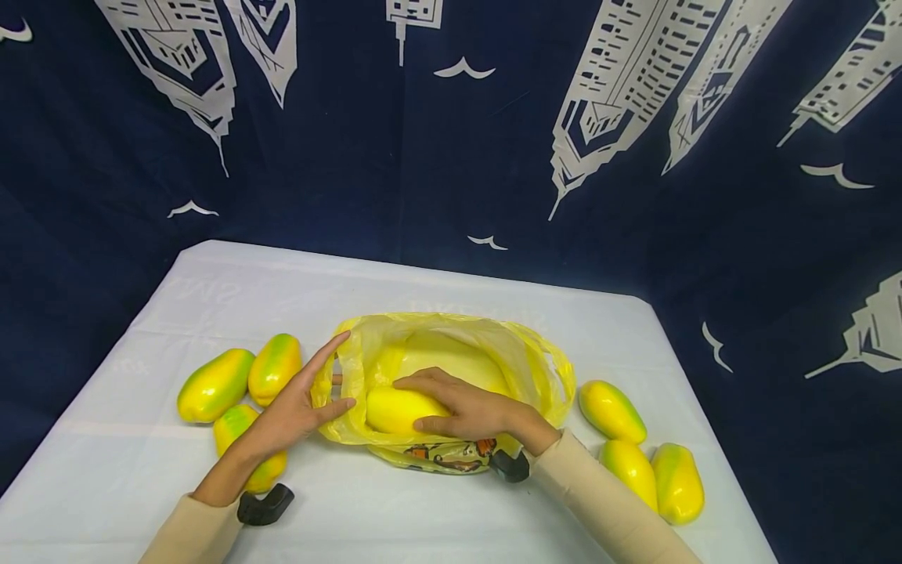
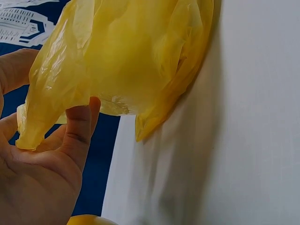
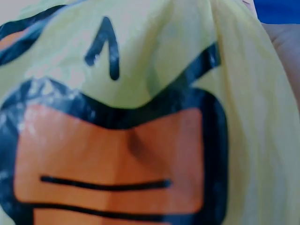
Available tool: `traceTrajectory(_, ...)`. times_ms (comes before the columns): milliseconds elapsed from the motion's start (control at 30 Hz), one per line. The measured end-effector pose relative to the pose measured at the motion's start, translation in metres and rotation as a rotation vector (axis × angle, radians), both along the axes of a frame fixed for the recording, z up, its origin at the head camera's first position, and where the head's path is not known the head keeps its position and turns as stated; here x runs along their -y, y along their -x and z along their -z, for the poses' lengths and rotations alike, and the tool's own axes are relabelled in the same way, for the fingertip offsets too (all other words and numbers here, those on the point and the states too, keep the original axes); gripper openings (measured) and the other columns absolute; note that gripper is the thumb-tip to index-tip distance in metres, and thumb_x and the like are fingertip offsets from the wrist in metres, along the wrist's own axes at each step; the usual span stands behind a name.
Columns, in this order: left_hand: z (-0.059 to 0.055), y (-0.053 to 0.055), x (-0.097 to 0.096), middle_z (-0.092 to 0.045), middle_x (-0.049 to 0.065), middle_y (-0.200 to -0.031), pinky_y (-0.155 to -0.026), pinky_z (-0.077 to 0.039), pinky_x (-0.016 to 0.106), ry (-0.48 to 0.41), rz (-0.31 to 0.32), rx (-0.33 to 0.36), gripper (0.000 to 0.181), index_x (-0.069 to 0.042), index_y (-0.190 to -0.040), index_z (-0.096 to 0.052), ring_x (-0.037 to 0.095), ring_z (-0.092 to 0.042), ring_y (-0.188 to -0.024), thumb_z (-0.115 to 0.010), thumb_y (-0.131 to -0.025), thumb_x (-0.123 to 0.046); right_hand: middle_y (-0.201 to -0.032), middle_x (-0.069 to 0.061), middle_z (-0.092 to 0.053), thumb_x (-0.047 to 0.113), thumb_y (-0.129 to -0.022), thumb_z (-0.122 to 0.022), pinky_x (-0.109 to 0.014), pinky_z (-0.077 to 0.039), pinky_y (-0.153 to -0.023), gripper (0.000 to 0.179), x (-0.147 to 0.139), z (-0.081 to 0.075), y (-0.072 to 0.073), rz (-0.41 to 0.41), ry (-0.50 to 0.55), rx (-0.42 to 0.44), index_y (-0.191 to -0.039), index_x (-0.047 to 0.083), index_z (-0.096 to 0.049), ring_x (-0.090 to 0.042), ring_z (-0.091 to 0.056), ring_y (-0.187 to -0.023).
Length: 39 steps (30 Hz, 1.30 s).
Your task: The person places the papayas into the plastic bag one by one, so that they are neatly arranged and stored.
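A yellow plastic bag (image 1: 543, 368) stands with its mouth spread wide, a cartoon print on its front. My left hand (image 1: 299, 399) holds its left handle side, thumb over the near rim and fingers spread behind; in the left wrist view the thin plastic (image 2: 61, 79) lies between the fingers. Inside the mouth, my right hand (image 1: 461, 403) grips a yellow mango (image 1: 395, 409) from above. Up close in the right wrist view is the bag's orange-and-black print (image 3: 108, 159), which hides most of that hand.
Left on the white-covered table (image 1: 352, 517) lie three yellow-green mangoes (image 1: 214, 384), one partly behind my left wrist. Three more mangoes (image 1: 613, 411) lie to the right, beside my right forearm. A dark blue cloth (image 1: 423, 157) with white building prints hangs behind.
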State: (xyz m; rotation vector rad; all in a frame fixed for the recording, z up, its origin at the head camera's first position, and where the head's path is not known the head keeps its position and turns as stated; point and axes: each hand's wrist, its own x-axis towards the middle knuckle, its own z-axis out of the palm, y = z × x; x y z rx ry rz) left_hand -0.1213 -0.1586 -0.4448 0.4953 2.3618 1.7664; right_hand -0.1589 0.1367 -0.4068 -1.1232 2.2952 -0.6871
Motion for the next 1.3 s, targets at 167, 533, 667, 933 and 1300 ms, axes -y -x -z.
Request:
traceTrajectory(167, 0.001, 0.000, 0.000, -0.013, 0.008, -0.168, -0.113, -0.036, 0.055, 0.007, -0.005, 0.009, 0.092, -0.037, -0.160, -0.018, 0.035, -0.029, -0.146, -0.074, -0.091, -0.013, -0.155, -0.001, -0.037, 0.035, -0.103, -0.056, -0.041, -0.033, -0.119, 0.059, 0.000, -0.002, 0.001, 0.017, -0.006, -0.005, -0.157, 0.022, -0.034, -0.015, -0.037, -0.141)
traceTrajectory(533, 0.001, 0.000, 0.001, -0.013, 0.007, -0.168, -0.114, -0.035, 0.053, 0.012, -0.007, 0.007, 0.092, -0.039, -0.159, -0.018, 0.034, -0.028, -0.147, -0.074, -0.091, -0.014, -0.158, 0.000, -0.034, 0.039, -0.103, -0.055, -0.044, -0.032, -0.120, 0.060, -0.007, -0.010, 0.004, 0.065, 0.010, -0.010, -0.157, 0.029, -0.032, -0.017, -0.034, -0.145)
traceTrajectory(667, 0.001, -0.001, 0.000, -0.014, 0.006, -0.168, -0.112, -0.039, 0.050, 0.006, -0.007, 0.020, 0.093, -0.041, -0.159, -0.018, 0.033, -0.032, -0.145, -0.075, -0.091, -0.014, -0.158, 0.001, -0.034, 0.040, -0.103, -0.055, -0.045, -0.033, -0.119, 0.059, -0.012, -0.017, 0.006, 0.078, 0.039, -0.018, -0.156, 0.031, -0.032, -0.017, -0.035, -0.145)
traceTrajectory(933, 0.001, -0.001, 0.001, -0.013, 0.006, -0.168, -0.114, -0.035, 0.052, 0.000, -0.004, 0.015, 0.093, -0.041, -0.159, -0.017, 0.033, -0.028, -0.147, -0.075, -0.090, -0.014, -0.158, 0.009, -0.035, 0.040, -0.102, -0.056, -0.043, -0.032, -0.120, 0.057, -0.022, -0.034, 0.010, 0.107, 0.106, -0.062, -0.155, 0.032, -0.033, -0.013, -0.032, -0.146)
traceTrajectory(1300, -0.001, -0.002, 0.002, -0.019, 0.011, -0.165, -0.102, -0.051, 0.034, -0.020, 0.001, 0.038, 0.093, -0.042, -0.159, -0.018, 0.034, -0.044, -0.135, -0.074, -0.091, -0.012, -0.158, 0.012, -0.034, 0.035, -0.102, -0.059, -0.046, -0.039, -0.115, 0.059, -0.038, -0.060, 0.010, 0.165, 0.178, -0.084, -0.155, 0.032, -0.034, -0.018, -0.040, -0.142)
